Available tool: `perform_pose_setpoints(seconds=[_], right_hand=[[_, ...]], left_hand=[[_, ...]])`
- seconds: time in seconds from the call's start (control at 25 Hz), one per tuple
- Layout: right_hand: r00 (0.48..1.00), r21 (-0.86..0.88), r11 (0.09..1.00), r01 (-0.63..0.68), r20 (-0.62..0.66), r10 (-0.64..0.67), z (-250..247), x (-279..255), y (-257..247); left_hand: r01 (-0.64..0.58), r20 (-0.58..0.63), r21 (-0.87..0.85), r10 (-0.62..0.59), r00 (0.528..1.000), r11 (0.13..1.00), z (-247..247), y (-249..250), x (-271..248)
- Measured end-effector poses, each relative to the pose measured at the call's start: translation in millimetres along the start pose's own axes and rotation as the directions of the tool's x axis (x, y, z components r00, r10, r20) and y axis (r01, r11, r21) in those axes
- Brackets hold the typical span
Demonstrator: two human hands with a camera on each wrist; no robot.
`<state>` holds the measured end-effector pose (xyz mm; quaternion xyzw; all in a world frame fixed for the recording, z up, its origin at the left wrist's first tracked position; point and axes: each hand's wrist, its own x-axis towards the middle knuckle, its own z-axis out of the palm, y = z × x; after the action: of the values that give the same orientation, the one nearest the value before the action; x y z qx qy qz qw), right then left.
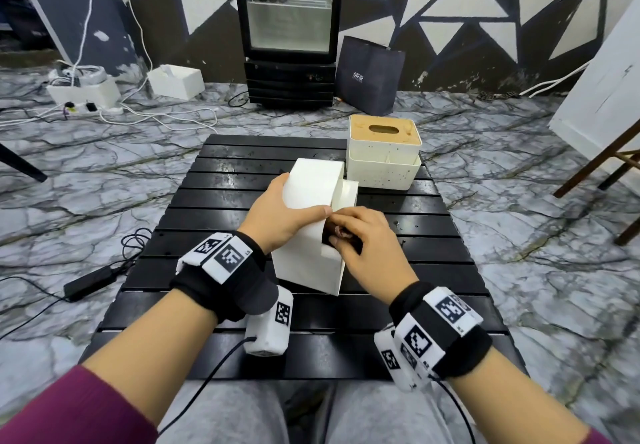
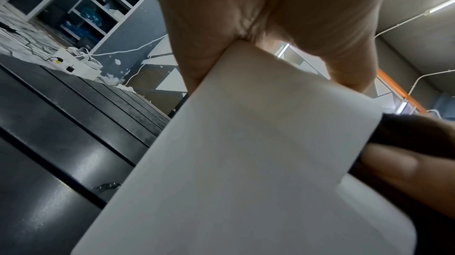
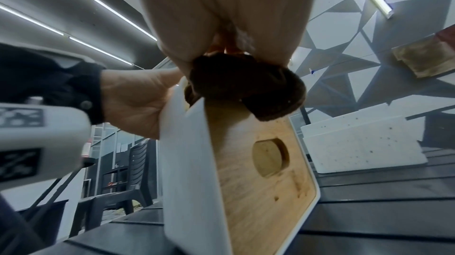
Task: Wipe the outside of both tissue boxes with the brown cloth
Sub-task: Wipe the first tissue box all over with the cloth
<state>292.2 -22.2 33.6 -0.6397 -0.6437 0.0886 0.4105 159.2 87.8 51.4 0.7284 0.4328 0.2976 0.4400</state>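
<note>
A white tissue box (image 1: 308,232) (image 2: 246,162) stands tipped on its side in the middle of the black slatted table (image 1: 207,228). Its wooden lid (image 3: 265,177) with an oval slot faces right. My left hand (image 1: 284,215) grips the box from the left, thumb across its upper face. My right hand (image 1: 363,239) holds the bunched brown cloth (image 1: 343,234) (image 3: 246,88) against the box's upper right edge. A second white tissue box (image 1: 384,152) (image 3: 364,142) with a wooden lid stands upright at the table's far right, untouched.
Beyond the table stand a black glass-door fridge (image 1: 289,27) and a dark paper bag (image 1: 369,76). White boxes and cables (image 1: 104,97) lie on the marble floor at the left. A wooden chair leg (image 1: 595,166) is at the right.
</note>
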Motion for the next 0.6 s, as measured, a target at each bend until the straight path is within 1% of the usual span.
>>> perform_pose_setpoints(seconds=[0.16,0.24,0.32,0.4,0.48,0.6], right_hand=[[0.998,-0.007,0.999,-0.051,-0.033,0.05,4,7,-2],[0.999,-0.016,0.999,-0.03,-0.036,0.029,7,-4,-6],[1.0,-0.005,1.0,0.005,-0.013,-0.005,5,-11,-7],[1.0,0.024,0.999,-0.021,0.011,0.021,-2,-4,-2],[0.998,0.03,0.997,-0.065,0.008,0.065,-5,6,2],[0.999,-0.005,0.999,-0.05,-0.02,0.05,0,5,1]], left_hand=[[0.004,-0.011,0.023,-0.004,1.0,1.0,0,2,-2],[0.013,-0.018,0.025,-0.012,1.0,1.0,0,2,-3],[0.004,-0.004,0.022,-0.004,1.0,1.0,0,3,-3],[0.006,0.005,0.011,-0.007,1.0,1.0,0,5,-4],[0.012,-0.001,0.008,-0.012,1.0,1.0,0,5,-4],[0.013,-0.021,0.029,-0.013,1.0,0.999,0,5,-5]])
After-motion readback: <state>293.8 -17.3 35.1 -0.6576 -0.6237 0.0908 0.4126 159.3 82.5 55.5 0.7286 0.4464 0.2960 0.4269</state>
